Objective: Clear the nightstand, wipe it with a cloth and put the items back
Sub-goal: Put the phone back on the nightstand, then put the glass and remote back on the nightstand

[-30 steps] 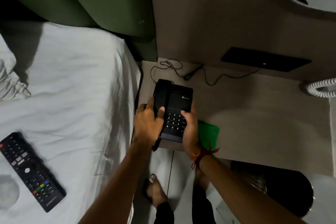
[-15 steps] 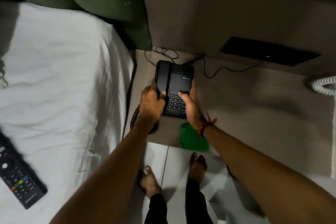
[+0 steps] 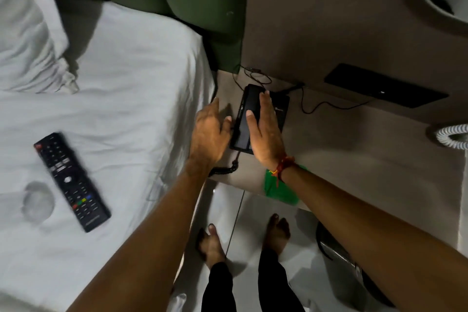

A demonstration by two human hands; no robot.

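Head view, looking down past two bare forearms. Black desk telephone (image 3: 263, 119) lying flat on the beige nightstand (image 3: 354, 149), near its back corner, close to the wall. Right hand (image 3: 266, 132) laid flat over the telephone, fingers straight and together, palm down, covering the keypad side; resting on it, not gripping. Red thread bracelet (image 3: 283, 164) around the right wrist. Left hand (image 3: 210, 134) just left of the telephone, palm down on the nightstand's edge, fingers loosely spread, thumb tip close to the handset; unclear whether touching, holding nothing. Coiled black handset cord (image 3: 224, 170) trailing from the telephone's near end, under the left wrist. Green cloth (image 3: 278, 190) under the right wrist, at the nightstand's front edge, partly hanging over it. Thin black cable (image 3: 311, 106) looping on the nightstand beyond the right hand's fingertips. Flat black panel (image 3: 385, 88) on the wall, well right of the right hand. White coiled hose (image 3: 453, 137) at the far right edge. Bed with white sheet (image 3: 126, 109) left of the left hand; black TV remote (image 3: 72, 181) lying on the sheet, well left of the left forearm, slightly blurred. Round clear glass object (image 3: 38, 201), blurred, just left of the remote. White pillow (image 3: 27, 33) further up the bed. Green padded headboard (image 3: 202, 7) above both hands. Bare feet (image 3: 212, 243) on pale floor tiles below the forearms.
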